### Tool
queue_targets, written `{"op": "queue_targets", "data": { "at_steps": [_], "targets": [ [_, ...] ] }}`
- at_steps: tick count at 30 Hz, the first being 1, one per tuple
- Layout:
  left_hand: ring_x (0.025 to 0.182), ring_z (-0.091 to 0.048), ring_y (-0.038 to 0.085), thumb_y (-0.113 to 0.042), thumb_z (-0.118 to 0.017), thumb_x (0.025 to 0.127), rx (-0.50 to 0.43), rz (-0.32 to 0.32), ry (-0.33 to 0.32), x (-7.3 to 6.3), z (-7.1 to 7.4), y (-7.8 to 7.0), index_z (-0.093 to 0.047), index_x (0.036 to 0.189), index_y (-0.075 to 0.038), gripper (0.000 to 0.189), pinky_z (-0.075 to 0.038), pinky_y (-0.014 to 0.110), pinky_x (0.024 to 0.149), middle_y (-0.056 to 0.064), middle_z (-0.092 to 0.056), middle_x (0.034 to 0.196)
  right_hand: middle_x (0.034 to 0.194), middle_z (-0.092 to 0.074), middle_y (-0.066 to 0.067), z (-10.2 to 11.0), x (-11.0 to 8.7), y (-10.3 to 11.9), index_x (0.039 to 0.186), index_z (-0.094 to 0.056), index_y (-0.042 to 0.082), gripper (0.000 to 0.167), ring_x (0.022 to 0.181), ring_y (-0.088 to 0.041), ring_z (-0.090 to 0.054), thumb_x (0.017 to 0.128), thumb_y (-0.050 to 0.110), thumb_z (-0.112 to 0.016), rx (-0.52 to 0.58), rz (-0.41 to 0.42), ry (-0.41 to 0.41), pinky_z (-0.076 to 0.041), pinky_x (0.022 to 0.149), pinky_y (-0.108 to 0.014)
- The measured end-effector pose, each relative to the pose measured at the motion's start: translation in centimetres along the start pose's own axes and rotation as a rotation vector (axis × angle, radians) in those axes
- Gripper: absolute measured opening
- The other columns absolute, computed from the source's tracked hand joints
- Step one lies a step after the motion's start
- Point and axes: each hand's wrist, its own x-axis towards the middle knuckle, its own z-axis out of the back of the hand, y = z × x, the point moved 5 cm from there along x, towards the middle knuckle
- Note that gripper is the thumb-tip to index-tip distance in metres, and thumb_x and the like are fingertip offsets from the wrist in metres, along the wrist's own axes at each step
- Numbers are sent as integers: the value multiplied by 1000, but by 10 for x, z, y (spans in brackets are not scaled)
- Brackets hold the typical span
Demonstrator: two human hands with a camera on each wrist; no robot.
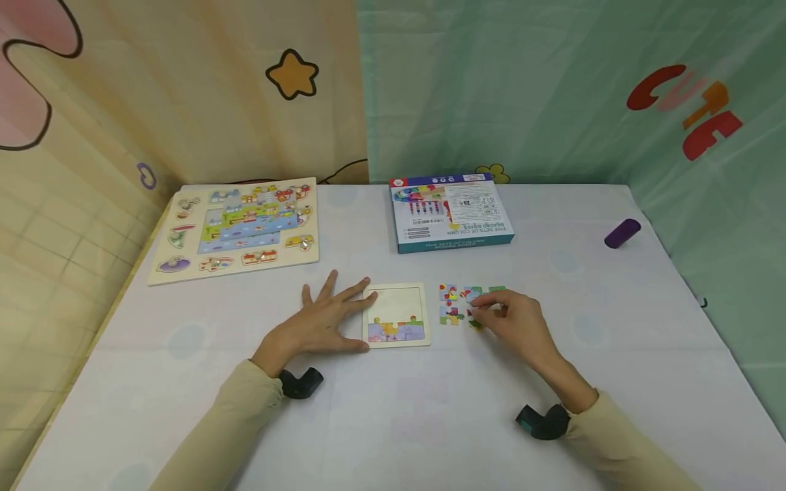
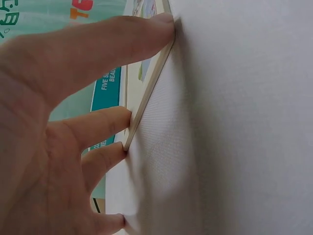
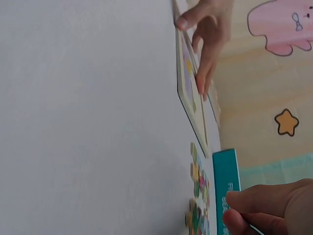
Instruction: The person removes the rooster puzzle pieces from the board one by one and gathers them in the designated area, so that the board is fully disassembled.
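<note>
You wear plain pale-beige fabric sleeves [image 1: 224, 424]; your square cream puzzle frame [image 1: 396, 301] shows lilac, yellow and green artwork; your small flat jigsaw pieces [image 1: 447, 316] mix red, yellow, blue and green; your white cloth table cover [image 1: 393, 416] bears faint pale-blue dots.

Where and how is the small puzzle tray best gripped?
Probably the near rim, coming in low from the person's side. The tray lies flat and thin, so pinch its edge, keeping off the pieces fitted along its near half. The left hand occupies the left edge; loose pieces crowd the right.
</note>
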Motion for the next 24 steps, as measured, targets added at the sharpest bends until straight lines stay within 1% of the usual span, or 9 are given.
{"op": "queue_targets", "data": {
  "at_steps": [2, 7, 11, 14, 18, 20, 24],
  "targets": [
    [145, 5, 51, -52, -78, 78, 5, 2, -3, 0, 0, 0, -42, 151, -21, 86, 2, 82, 98, 1, -18, 164, 89, -70, -3, -12, 2, 10, 96, -77, 9, 12, 62, -15, -50, 84, 9, -76, -4, 20, 29, -40, 52, -25],
    [145, 5, 51, -52, -78, 78, 7, 5, -9, 0, 1, -1, -43, 150, -21, 86, 2, 82, 98, 1, -19, 163, 88, -69, 3, -45, 5, 40, 98, -78, 10, 17, 66, -13, -51, 81, 10, -79, -39, 90, 113, -42, 58, -26],
    [145, 3, 51, -53, -78, 77, 17, 7, -14, -1, 2, -1, -44, 150, -21, 86, 0, 83, 98, 1, -19, 163, 90, -68, 4, -69, 7, 66, 103, -77, 11, 23, 77, -12, -60, 80, 13, -81, -88, 161, 184, -48, 67, -29],
    [145, 4, 51, -54, -78, 77, 9, 8, -14, -1, 2, 0, -44, 150, -21, 87, 0, 83, 98, 1, -19, 163, 93, -67, 4, -84, 7, 81, 108, -77, 11, 27, 86, -12, -63, 81, 16, -80, -136, 208, 234, -51, 73, -30],
    [145, 5, 51, -55, -78, 77, 0, 7, -10, -1, 1, 0, -44, 150, -22, 86, 1, 82, 98, 0, -19, 163, 95, -65, 2, -96, 7, 91, 112, -75, 10, 30, 85, -13, -64, 83, 18, -79, -192, 244, 262, -52, 68, -28],
    [145, 5, 50, -55, -78, 77, 0, 8, -8, -1, 1, 0, -43, 150, -23, 86, 1, 82, 99, 0, -19, 163, 96, -65, 2, -99, 7, 93, 111, -76, 10, 29, 84, -12, -64, 83, 18, -79, -213, 253, 260, -51, 65, -26],
    [145, 4, 50, -54, -78, 77, 5, 11, -12, 0, 1, 0, -44, 150, -23, 86, 1, 82, 99, -1, -19, 163, 94, -65, 4, -101, 8, 95, 108, -77, 11, 25, 81, -11, -63, 84, 16, -78, -220, 270, 256, -49, 62, -24]
  ]
}}
